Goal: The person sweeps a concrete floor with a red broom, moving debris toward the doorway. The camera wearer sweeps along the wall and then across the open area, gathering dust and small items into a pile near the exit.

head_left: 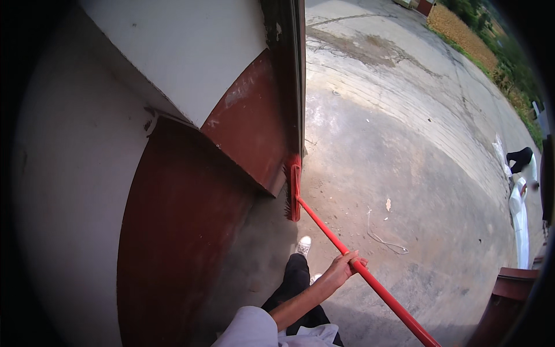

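My left hand (350,266) is closed around the red handle of a broom (381,292), roughly midway along the part that shows. From there the handle slants up and left to the red broom head (295,196). Its bristles point left, close to the foot of the wall corner (274,184) and the dark upright door edge. Toward the lower right, the handle runs out of the picture. My right hand does not show. A white string (381,240) and a small pale scrap (388,205) lie on the concrete right of the broom.
A white and dark red wall (191,231) stands on the left. My shoe (303,245) is just below the broom head. Reddish-brown containers (514,283) are at the lower right, with white bags (518,220) beyond them. Farther off are rough paving and plants.
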A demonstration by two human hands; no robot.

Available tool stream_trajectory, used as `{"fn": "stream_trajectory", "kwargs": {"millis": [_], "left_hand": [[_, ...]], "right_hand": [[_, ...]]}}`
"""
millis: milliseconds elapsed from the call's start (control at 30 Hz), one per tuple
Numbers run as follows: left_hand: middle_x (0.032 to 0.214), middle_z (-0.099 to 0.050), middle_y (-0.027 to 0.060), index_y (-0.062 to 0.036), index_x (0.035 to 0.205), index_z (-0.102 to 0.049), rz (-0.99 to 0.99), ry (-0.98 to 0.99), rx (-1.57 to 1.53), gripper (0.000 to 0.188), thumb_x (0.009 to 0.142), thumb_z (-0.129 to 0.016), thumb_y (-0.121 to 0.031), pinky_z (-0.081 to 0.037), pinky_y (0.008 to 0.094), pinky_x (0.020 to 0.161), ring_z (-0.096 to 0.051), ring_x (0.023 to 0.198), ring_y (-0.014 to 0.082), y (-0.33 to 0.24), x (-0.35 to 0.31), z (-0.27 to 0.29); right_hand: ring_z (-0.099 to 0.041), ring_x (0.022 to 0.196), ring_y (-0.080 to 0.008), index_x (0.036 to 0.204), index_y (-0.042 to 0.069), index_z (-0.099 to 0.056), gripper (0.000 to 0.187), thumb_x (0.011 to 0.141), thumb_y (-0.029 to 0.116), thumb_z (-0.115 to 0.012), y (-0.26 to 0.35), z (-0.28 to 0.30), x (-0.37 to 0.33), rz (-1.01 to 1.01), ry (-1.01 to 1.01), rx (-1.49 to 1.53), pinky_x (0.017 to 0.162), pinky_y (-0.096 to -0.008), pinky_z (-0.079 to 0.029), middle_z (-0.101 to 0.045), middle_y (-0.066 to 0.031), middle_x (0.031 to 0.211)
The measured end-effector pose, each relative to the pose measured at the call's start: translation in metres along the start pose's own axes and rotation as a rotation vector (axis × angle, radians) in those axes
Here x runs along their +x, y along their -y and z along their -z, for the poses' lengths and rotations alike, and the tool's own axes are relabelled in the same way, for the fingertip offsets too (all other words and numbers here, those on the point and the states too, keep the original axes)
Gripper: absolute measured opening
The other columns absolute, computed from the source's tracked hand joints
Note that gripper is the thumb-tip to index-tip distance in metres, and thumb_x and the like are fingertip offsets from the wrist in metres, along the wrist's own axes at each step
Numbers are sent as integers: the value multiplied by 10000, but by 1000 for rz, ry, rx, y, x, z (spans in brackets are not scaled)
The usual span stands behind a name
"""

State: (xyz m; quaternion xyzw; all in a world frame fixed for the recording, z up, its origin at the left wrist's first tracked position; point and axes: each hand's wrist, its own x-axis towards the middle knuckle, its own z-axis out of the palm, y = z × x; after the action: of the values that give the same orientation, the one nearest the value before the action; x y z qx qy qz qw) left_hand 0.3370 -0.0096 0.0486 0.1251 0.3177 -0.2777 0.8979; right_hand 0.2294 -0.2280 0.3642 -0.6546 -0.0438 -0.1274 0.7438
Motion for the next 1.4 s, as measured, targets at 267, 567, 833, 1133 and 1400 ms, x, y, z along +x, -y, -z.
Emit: {"fn": "stream_trajectory", "kwargs": {"millis": [267,567,833,1133,1400], "left_hand": [[793,-539,201,15,808,-410,14,93,-66,179,787,-463,-154,-475,359,672,-546,598,207,-24,58,-14],[764,-546,208,-17,798,-376,-81,-69,-95,157,769,-486,-125,-478,383,647,-559,629,233,-35,125,79],[757,-559,183,-28,777,-417,23,76,-73,125,772,-487,-131,-462,395,711,-568,740,252,-10,36,0],[712,-549,158,-18,784,-392,-28,-88,-120,128,760,-491,-96,-468,388,694,-565,705,247,-35,127,82],[739,-511,123,-40,801,-372,-17,-155,-138,148,761,-492,-116,-471,405,696,-564,731,284,9,62,70]], "right_hand": [[-326,490,-96,761,133,-531,117,759,49,-450,-38,-27,32,139,-335,268,578,-276,-331,-303,24,504],[-338,491,-91,736,111,-520,81,759,59,-461,-106,-88,48,-83,-443,27,568,-279,-346,-307,21,505],[-335,444,-78,727,82,-495,35,755,97,-482,-48,-39,60,207,-303,342,479,-212,-321,-312,20,488],[-291,471,-78,1046,128,-505,247,805,128,-452,-128,-71,70,-18,-301,43,525,-241,-310,-266,46,519],[-297,475,-83,1058,114,-479,252,809,105,-439,-90,-38,73,-125,-218,285,542,-251,-332,-247,36,511]]}}
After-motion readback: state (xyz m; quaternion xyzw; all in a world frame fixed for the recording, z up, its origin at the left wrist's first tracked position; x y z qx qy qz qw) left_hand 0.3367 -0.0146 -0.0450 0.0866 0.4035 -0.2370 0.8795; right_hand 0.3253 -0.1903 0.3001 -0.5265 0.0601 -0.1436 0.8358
